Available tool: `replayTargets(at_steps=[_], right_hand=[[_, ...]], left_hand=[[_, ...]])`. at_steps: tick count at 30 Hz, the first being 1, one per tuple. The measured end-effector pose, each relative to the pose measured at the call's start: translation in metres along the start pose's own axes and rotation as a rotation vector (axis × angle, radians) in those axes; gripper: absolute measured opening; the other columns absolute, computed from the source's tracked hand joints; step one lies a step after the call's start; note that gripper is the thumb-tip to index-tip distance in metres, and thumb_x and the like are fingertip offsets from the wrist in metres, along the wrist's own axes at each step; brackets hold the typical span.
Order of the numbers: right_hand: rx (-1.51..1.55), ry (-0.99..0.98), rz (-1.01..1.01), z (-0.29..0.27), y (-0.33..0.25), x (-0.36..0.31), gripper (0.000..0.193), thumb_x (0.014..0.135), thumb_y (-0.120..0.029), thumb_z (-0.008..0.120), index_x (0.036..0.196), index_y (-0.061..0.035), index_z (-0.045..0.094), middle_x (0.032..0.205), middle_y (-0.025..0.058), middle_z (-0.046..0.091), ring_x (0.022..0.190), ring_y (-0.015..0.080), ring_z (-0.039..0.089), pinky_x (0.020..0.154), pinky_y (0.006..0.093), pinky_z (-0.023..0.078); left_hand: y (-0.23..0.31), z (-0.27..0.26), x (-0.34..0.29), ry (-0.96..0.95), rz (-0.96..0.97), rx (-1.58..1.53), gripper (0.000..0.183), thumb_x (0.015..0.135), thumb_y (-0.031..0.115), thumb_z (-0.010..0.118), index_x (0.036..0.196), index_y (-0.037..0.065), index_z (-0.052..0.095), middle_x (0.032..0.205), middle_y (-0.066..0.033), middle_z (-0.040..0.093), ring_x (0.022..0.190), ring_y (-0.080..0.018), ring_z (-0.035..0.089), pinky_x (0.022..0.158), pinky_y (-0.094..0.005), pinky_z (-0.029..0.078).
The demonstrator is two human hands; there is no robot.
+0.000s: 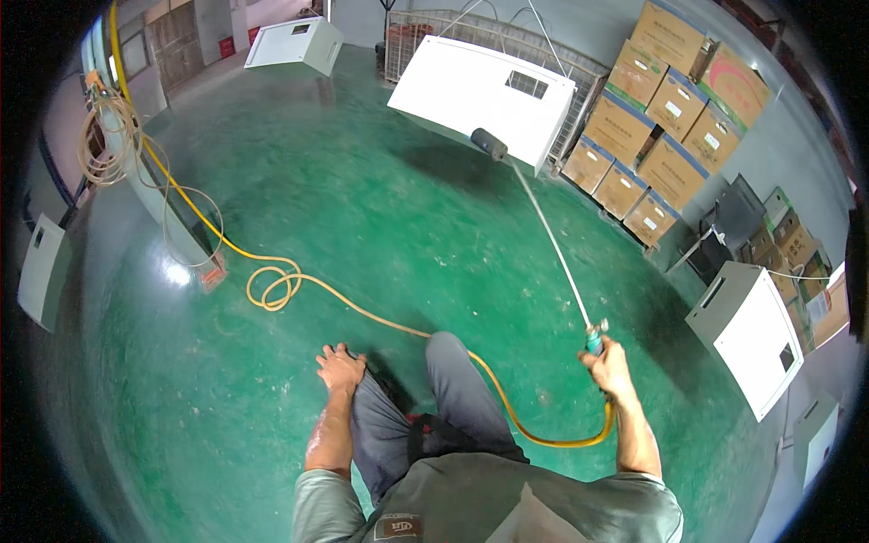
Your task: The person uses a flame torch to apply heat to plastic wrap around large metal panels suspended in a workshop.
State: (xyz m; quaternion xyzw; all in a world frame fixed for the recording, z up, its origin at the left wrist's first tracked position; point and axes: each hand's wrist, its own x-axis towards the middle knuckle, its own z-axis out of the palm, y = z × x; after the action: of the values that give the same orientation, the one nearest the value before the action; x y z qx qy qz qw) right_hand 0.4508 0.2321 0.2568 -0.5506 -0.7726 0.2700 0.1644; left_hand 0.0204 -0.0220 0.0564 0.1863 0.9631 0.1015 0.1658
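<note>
My right hand [610, 369] is closed round the teal handle of a gas torch [551, 237]. The torch's long thin metal rod points away and up to the left. Its dark cylindrical burner head [490, 144] overlaps the lower edge of a large white metal cabinet [480, 90] that hangs from above. I cannot make out a flame. From the handle a yellow hose [543, 442] runs down and curves left across the floor. My left hand [340, 369] rests on my left knee, its fingers apart, holding nothing.
More white cabinets hang at the back left [294, 45], far left [43, 271] and right [756, 335]. Stacked cardboard boxes [674, 176] line the right wall beside a wire cage [412, 45]. The hose makes a loop [274, 288] on the green floor. A coiled cable [109, 145] hangs left.
</note>
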Motion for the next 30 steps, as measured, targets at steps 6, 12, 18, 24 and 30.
replayTargets(at_steps=[6,12,18,24,30], right_hand=[[0.150,-0.135,0.209,0.052,0.039,-0.033,0.033,0.079,-0.018,0.079,0.097,0.0033,0.061,0.067,0.0046,0.057,0.061,0.0149,0.053,0.057,0.0343,0.045],[0.458,-0.201,0.364,0.097,0.056,-0.050,0.024,0.084,-0.013,0.076,0.094,-0.0023,0.057,0.060,0.0017,0.056,0.047,0.0119,0.051,0.043,0.0307,0.040],[0.487,-0.101,0.441,0.102,0.115,-0.093,0.024,0.084,-0.015,0.076,0.092,-0.0028,0.056,0.058,0.0022,0.054,0.044,0.0124,0.051,0.042,0.0308,0.037],[0.593,0.172,0.646,0.107,0.114,-0.123,0.028,0.083,-0.024,0.073,0.094,-0.0014,0.060,0.059,0.0043,0.057,0.046,0.0147,0.055,0.045,0.0327,0.044],[0.621,0.716,0.509,0.127,0.137,-0.083,0.022,0.087,-0.019,0.071,0.091,-0.0055,0.054,0.059,0.0009,0.052,0.045,0.0115,0.048,0.042,0.0308,0.038]], left_hand=[[0.006,-0.003,-0.007,-0.021,0.001,-0.014,0.057,0.083,0.046,0.072,0.131,0.016,0.063,0.141,-0.0138,0.047,0.132,-0.0399,0.042,0.103,-0.0568,0.043],[0.009,-0.005,-0.004,-0.035,0.014,0.004,0.062,0.083,0.047,0.072,0.134,0.015,0.061,0.147,-0.0169,0.044,0.135,-0.0450,0.040,0.105,-0.0587,0.043],[0.012,-0.006,0.009,-0.131,0.096,0.184,0.070,0.083,0.047,0.071,0.140,0.009,0.054,0.151,-0.0233,0.040,0.135,-0.0485,0.041,0.103,-0.0581,0.048],[-0.014,0.031,0.041,-0.010,0.203,0.168,0.064,0.082,0.044,0.071,0.130,0.005,0.059,0.144,-0.0290,0.044,0.126,-0.0524,0.049,0.100,-0.0570,0.049],[-0.010,0.031,0.046,0.010,0.265,0.166,0.056,0.080,0.041,0.071,0.121,0.003,0.062,0.128,-0.0250,0.052,0.117,-0.0486,0.052,0.093,-0.0574,0.051]])
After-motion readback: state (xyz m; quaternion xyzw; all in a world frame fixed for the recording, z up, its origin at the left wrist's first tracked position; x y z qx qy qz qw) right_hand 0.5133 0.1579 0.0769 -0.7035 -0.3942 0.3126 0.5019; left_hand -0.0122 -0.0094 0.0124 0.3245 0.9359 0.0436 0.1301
